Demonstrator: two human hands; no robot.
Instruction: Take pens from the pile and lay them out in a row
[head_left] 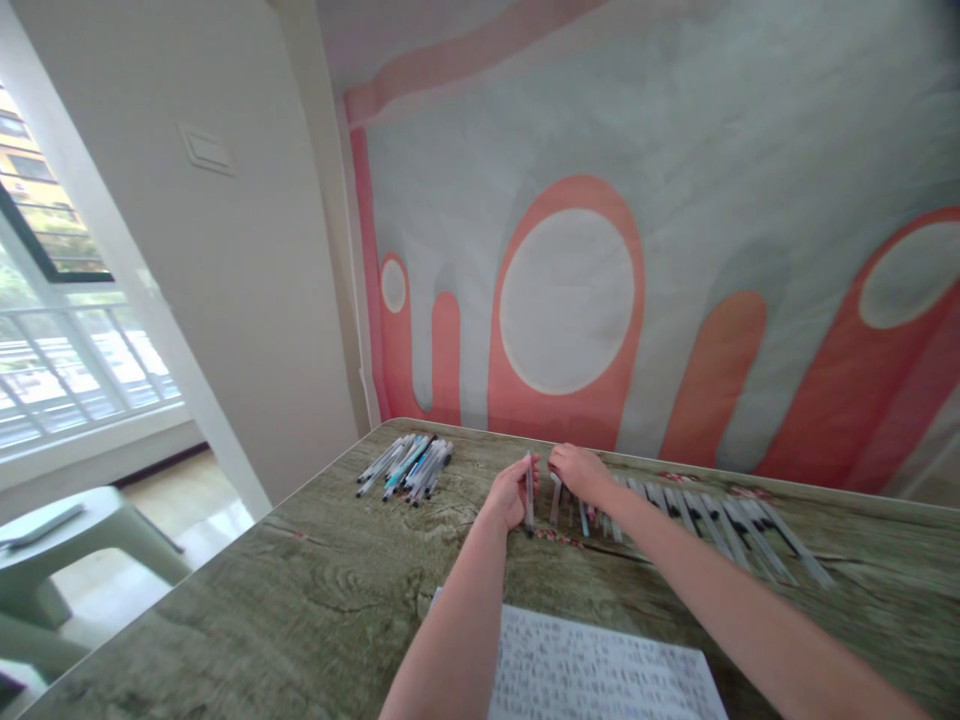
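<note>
My left hand (511,494) is closed around a clear-barrelled pen (529,505), which stands nearly upright in the view with its dark end toward me. Just to the right, my right hand (581,472) has its fingers pinched together at the far end of another pen (555,500). That pen lies at the left end of a long row of pens (712,525) set side by side on the table. My right forearm hides part of the row, including the lower ends of several pens.
A loose pile of pens (409,466) lies at the table's far left, one of them light blue. A handwritten sheet of paper (600,665) lies nearest me, partly under my left forearm. The wood-patterned table (300,590) meets a mural wall behind. A pale green stool (97,530) stands left.
</note>
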